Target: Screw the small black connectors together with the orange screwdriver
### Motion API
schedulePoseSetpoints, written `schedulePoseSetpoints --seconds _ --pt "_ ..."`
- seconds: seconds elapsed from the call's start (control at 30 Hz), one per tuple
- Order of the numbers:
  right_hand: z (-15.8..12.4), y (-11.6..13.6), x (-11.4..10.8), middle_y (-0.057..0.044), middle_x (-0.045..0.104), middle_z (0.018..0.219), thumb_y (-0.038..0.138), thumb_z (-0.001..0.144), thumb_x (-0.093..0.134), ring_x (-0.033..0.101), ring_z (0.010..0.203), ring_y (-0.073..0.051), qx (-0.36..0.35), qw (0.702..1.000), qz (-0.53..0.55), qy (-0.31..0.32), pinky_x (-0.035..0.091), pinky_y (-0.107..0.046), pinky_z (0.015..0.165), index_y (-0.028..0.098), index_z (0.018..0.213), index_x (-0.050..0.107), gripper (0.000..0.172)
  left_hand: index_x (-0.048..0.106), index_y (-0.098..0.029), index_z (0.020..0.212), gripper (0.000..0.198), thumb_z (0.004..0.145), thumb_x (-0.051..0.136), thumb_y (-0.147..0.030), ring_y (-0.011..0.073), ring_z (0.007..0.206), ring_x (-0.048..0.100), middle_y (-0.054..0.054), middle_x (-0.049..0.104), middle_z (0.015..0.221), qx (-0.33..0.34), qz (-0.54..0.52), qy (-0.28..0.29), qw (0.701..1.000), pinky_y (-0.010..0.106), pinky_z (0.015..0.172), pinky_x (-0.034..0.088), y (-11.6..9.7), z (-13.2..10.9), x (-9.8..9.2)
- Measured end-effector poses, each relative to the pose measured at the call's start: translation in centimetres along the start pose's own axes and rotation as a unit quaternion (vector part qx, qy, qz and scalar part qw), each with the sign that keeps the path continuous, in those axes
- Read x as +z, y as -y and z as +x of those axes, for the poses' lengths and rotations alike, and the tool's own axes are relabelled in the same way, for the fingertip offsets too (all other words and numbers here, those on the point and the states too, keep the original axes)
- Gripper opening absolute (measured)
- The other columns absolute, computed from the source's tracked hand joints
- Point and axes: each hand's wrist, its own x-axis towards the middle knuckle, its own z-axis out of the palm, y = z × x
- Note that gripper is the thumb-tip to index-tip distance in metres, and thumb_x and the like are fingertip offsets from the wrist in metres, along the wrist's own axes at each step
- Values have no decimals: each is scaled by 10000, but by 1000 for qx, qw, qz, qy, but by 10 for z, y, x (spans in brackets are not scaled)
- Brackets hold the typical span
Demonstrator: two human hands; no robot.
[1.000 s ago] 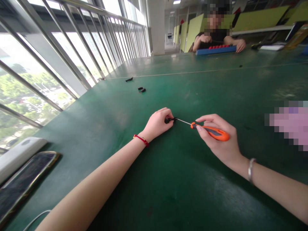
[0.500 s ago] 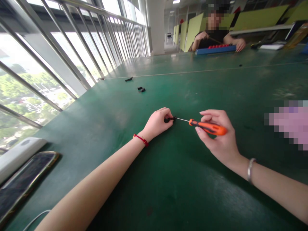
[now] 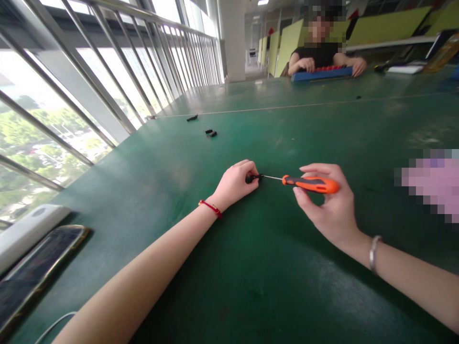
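My left hand (image 3: 238, 179) is closed on a small black part (image 3: 254, 177) at the middle of the green table (image 3: 229, 267). Most of that part is hidden by the fingers, so its exact kind cannot be made out. My right hand (image 3: 332, 200) holds an orange and dark grey screwdriver (image 3: 311, 183) by its handle, between thumb and fingers. The screwdriver lies nearly level, its thin shaft pointing left, and its tip meets the right end of the black part.
Small black pieces (image 3: 211, 133) and another black piece (image 3: 192, 117) lie farther back. A phone (image 3: 39, 272) and a white box-like object (image 3: 30, 229) sit at the left, near a metal railing (image 3: 143, 62). Across the table a person (image 3: 315, 57) handles a blue tray (image 3: 322, 73).
The screwdriver handle has turned about its axis and risen slightly with my right hand. My left hand stays nearly in place. The person opposite has lowered one hand to the blue tray.
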Motion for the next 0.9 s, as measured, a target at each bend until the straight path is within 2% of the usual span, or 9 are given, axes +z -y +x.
schedulePoseSetpoints --seconds 0.13,0.2,0.27,0.33,0.43,0.57,0.7,0.83,0.9 --pt "0 0 0 25 569 641 257 783 627 586 594 -145 13 999 9 43 481 -279 580 231 922 559 157 546 -165 755 37 733 539 -137 135 749 567 20 587 825 1 0 1 1000 249 684 479 0 -1 0" --pt "0 0 0 7 599 717 242 778 632 603 634 -146 9 1000 7 26 486 -274 587 228 910 564 149 545 -165 755 30 737 538 -143 135 746 565 20 586 823 2 -1 0 1000 250 683 478 0 -1 0" --pt "1 0 1 -15 603 823 216 751 649 612 695 -156 -4 1000 16 -3 498 -279 609 229 966 552 237 545 -165 750 26 736 540 -145 135 744 564 20 585 822 1 0 0 1000 249 677 477 0 -1 -1" --pt "1 0 1 0 585 762 217 752 648 597 654 -153 2 1000 23 8 494 -285 592 232 982 545 252 546 -164 749 29 733 541 -141 136 745 565 21 585 824 0 1 1 1000 249 678 478 0 -1 -1" --pt "1 0 1 24 561 640 239 784 625 582 582 -148 26 999 13 43 481 -287 571 234 914 562 145 549 -164 752 31 733 540 -141 137 746 565 23 585 824 -2 -1 2 1000 249 678 476 0 -1 0" --pt "1 0 0 6 590 745 199 737 655 606 649 -157 -4 1000 19 -4 498 -295 621 233 958 541 251 544 -165 754 29 735 540 -143 135 743 559 19 583 823 -1 -1 -1 1000 247 671 470 0 0 0" --pt "1 -1 0 30 573 621 239 782 626 581 571 -144 13 999 7 41 479 -289 584 233 891 557 129 540 -165 749 33 731 538 -137 135 747 559 16 581 819 0 -3 0 1000 248 676 470 1 0 1" --pt "1 -2 1 2 606 765 208 745 659 602 637 -146 -6 1000 17 -11 496 -291 626 228 947 551 230 543 -167 752 32 732 542 -142 137 751 562 17 581 827 0 -2 0 1000 249 674 471 1 -1 1" --pt "1 -2 1 18 586 697 211 754 653 589 600 -143 0 1000 22 2 488 -287 599 230 946 549 218 543 -168 751 34 730 543 -141 136 751 561 17 581 829 0 -2 0 1000 251 676 471 1 -1 1"
